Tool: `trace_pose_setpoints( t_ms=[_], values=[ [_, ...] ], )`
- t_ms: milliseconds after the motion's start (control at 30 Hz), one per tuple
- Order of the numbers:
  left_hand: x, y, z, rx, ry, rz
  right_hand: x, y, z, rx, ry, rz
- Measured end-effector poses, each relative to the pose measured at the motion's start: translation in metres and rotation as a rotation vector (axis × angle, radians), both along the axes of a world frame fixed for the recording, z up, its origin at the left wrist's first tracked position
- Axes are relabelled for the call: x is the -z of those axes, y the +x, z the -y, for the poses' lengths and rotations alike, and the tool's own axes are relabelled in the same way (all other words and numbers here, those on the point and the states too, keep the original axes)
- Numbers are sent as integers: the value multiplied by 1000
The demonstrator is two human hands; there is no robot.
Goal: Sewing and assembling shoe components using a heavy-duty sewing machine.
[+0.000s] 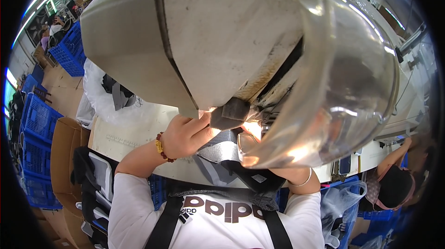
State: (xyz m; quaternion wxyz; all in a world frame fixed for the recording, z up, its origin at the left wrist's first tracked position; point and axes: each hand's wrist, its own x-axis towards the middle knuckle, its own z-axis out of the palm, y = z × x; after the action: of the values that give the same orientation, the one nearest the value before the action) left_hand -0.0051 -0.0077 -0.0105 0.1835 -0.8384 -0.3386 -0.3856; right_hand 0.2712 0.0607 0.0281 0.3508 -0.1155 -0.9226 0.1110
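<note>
The pale head of a sewing machine (pixel 227 31) fills the upper middle, with a clear curved shield (pixel 357 91) on its right. My left hand (pixel 185 135), wearing a beaded bracelet, is closed at the machine's lower end. Its fingertips press on a grey-and-black fabric piece (pixel 220 150) and are partly hidden by a dark grey block (pixel 230 113). The fabric hangs over the table's near edge toward my lap. My right hand (pixel 251 130) is on the other side of the block; the shield and machine hide most of it, so its grip cannot be made out.
The white tabletop (pixel 125 133) has a printed ruler scale. On the left stand a cardboard box (pixel 67 156) with cut pieces beside it and stacked blue crates (pixel 37 119). A clear plastic bag (pixel 343 202) and another person (pixel 394 186) are at the right.
</note>
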Motion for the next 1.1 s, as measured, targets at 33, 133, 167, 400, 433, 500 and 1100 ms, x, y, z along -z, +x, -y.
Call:
trace_pose_setpoints(
  t_ms=[33,133,167,400,433,500,1100],
  values=[
    [0,1,0,9,15,14,0,-1,0,-8,9,-11],
    [0,3,1,-16,-7,19,0,-2,-1,-12,23,-49],
    [0,4,3,-32,-22,19,1,-2,-1,-14,30,-41],
    [-8,5,1,-34,62,-14,14,6,-4,9,131,-7],
    [-10,5,0,-27,65,-25,18,7,-4,27,153,13],
    [-12,4,-1,-15,64,-48,25,6,-4,47,162,23],
    [-9,0,6,-168,-58,-140,38,15,-8,22,199,44]
  ],
)
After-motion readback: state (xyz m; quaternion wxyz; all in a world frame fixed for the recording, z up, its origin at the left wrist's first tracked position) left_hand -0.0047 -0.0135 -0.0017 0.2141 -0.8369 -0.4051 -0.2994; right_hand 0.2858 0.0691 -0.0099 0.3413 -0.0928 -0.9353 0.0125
